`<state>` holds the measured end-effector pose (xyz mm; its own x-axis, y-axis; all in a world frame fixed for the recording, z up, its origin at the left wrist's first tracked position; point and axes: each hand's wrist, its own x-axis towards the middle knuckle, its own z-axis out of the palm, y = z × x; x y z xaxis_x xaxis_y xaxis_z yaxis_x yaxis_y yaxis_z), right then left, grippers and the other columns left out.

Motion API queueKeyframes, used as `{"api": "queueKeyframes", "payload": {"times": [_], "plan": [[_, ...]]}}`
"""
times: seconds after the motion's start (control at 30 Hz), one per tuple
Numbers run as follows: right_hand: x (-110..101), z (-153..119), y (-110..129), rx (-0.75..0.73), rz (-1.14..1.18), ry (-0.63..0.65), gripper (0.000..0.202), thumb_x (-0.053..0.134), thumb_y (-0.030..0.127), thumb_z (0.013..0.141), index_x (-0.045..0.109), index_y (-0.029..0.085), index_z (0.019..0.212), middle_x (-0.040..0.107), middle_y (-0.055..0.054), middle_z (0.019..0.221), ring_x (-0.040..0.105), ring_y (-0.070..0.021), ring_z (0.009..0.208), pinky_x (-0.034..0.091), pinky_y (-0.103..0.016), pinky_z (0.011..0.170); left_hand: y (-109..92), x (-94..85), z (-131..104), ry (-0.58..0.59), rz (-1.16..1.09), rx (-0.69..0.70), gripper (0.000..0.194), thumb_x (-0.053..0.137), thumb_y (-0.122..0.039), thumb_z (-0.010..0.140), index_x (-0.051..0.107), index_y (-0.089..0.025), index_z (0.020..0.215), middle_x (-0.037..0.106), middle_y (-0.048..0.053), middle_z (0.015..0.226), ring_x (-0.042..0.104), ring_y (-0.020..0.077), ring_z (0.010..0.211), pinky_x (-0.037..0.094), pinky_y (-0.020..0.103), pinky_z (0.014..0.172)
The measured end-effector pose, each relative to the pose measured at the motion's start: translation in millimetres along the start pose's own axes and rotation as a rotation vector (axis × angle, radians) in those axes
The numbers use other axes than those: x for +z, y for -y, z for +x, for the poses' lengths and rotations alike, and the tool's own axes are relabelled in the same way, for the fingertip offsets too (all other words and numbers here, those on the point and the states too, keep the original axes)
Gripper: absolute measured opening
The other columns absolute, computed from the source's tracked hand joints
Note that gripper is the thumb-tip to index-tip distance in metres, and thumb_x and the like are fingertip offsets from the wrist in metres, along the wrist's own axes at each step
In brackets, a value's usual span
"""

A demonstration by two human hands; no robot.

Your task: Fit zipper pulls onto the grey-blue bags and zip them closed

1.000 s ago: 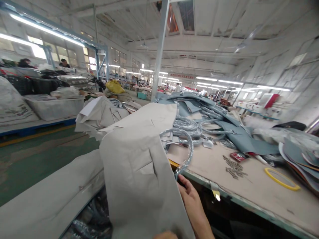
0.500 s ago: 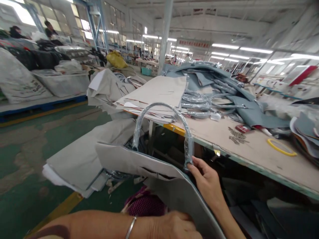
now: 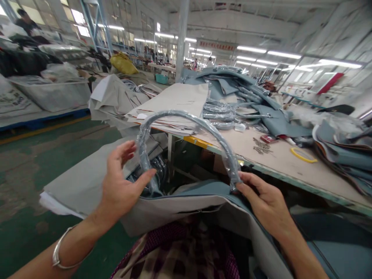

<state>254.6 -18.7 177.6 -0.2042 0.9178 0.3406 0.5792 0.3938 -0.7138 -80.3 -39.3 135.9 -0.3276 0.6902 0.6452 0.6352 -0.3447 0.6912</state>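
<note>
Right hand point(image 3: 266, 202): while I pinch the blue-grey, plastic-wrapped arched handle point(image 3: 176, 113) near one end,
Left hand point(image 3: 120, 190): my fingers spread loose, contact unclear.

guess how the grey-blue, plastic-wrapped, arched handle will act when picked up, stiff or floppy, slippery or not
The handle is probably springy but fairly stiff, since its unsupported top stands in a smooth arch. Its shiny, wrinkled wrap may make it slippery.
</note>
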Motion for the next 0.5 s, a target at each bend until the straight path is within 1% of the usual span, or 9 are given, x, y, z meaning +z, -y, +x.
{"api": "queueKeyframes", "payload": {"times": [0.03, 0.1, 0.17, 0.2, 0.27, 0.33, 0.37, 0.43, 0.5], "plan": [[-14, -4, 5, -0.023, -0.039, 0.008, 0.029, 0.056, 0.039, 0.094, 0.071, 0.022, 0.112, 0.071, -0.001, 0.096, 0.067, -0.0185, 0.082, 0.056, -0.022, 0.072, -4, 4.6, 4, 0.091, -0.099, -0.103, 0.076, 0.075, -0.037, 0.078, 0.034, -0.019, 0.140, 0.054, 0.012, 0.134, 0.058, 0.0256, 0.118, 0.047, 0.044, 0.105], [-51, -13, 15, -0.068, -0.157, 0.024, 0.028, 0.058, 0.042, 0.094, 0.071, 0.024, 0.111, 0.072, 0.000, 0.098, 0.068, -0.0195, 0.083, 0.058, -0.023, 0.073, -21, 13.8, 8, 0.295, -0.311, -0.275, 0.060, 0.071, -0.041, 0.081, 0.044, -0.018, 0.130, 0.068, 0.006, 0.103, 0.067, 0.0209, 0.091, 0.056, 0.037, 0.087], [-96, -24, 27, -0.094, -0.314, 0.032, 0.031, 0.061, 0.050, 0.092, 0.072, 0.027, 0.109, 0.072, 0.000, 0.099, 0.069, -0.0212, 0.083, 0.059, -0.024, 0.071, -46, 23.2, 6, 0.512, -0.517, -0.416, 0.037, 0.068, -0.044, 0.084, 0.054, -0.017, 0.106, 0.066, 0.000, 0.075, 0.064, 0.0158, 0.067, 0.055, 0.027, 0.066], [-120, -29, 34, -0.072, -0.389, 0.038, 0.033, 0.061, 0.054, 0.091, 0.072, 0.028, 0.110, 0.072, 0.000, 0.099, 0.069, -0.0219, 0.084, 0.060, -0.024, 0.069, -58, 29.0, 2, 0.621, -0.640, -0.459, 0.032, 0.067, -0.045, 0.085, 0.055, -0.017, 0.096, 0.065, -0.001, 0.068, 0.061, 0.0136, 0.061, 0.052, 0.023, 0.059], [-168, -41, 55, 0.008, -0.498, 0.056, 0.039, 0.060, 0.060, 0.091, 0.071, 0.029, 0.113, 0.073, -0.001, 0.097, 0.070, -0.0221, 0.082, 0.060, -0.025, 0.065, -80, 44.7, -12, 0.804, -0.865, -0.491, 0.034, 0.070, -0.045, 0.082, 0.054, -0.016, 0.083, 0.065, 0.000, 0.067, 0.058, 0.0110, 0.059, 0.048, 0.020, 0.056], [-206, -52, 84, 0.029, -0.613, 0.063, 0.041, 0.060, 0.063, 0.090, 0.071, 0.030, 0.111, 0.073, -0.001, 0.094, 0.070, -0.0213, 0.077, 0.060, -0.026, 0.061, -95, 67.0, -31, 0.949, -1.026, -0.520, 0.038, 0.073, -0.049, 0.079, 0.055, -0.015, 0.083, 0.067, 0.002, 0.074, 0.060, 0.0112, 0.063, 0.049, 0.020, 0.060], [-219, -57, 101, -0.001, -0.683, 0.070, 0.040, 0.061, 0.063, 0.090, 0.073, 0.030, 0.109, 0.073, -0.001, 0.092, 0.070, -0.0207, 0.074, 0.060, -0.026, 0.060, -100, 79.7, -43, 0.990, -1.069, -0.559, 0.043, 0.073, -0.053, 0.077, 0.056, -0.015, 0.088, 0.068, 0.004, 0.079, 0.061, 0.0125, 0.066, 0.050, 0.021, 0.061], [-231, -65, 135, -0.090, -0.817, 0.115, 0.035, 0.059, 0.059, 0.092, 0.074, 0.030, 0.105, 0.074, 0.000, 0.090, 0.069, -0.0197, 0.072, 0.058, -0.026, 0.056, -110, 102.6, -66, 1.108, -1.028, -0.664, 0.056, 0.068, -0.065, 0.075, 0.056, -0.015, 0.097, 0.069, 0.006, 0.085, 0.063, 0.0153, 0.068, 0.050, 0.023, 0.058], [-227, -69, 159, -0.081, -0.881, 0.209, 0.031, 0.054, 0.050, 0.096, 0.074, 0.030, 0.108, 0.074, 0.000, 0.094, 0.069, -0.0198, 0.076, 0.056, -0.027, 0.059, -119, 113.0, -85, 1.368, -0.863, -0.656, 0.062, 0.054, -0.074, 0.079, 0.058, -0.013, 0.087, 0.068, 0.008, 0.076, 0.061, 0.0156, 0.059, 0.046, 0.022, 0.051]]}}
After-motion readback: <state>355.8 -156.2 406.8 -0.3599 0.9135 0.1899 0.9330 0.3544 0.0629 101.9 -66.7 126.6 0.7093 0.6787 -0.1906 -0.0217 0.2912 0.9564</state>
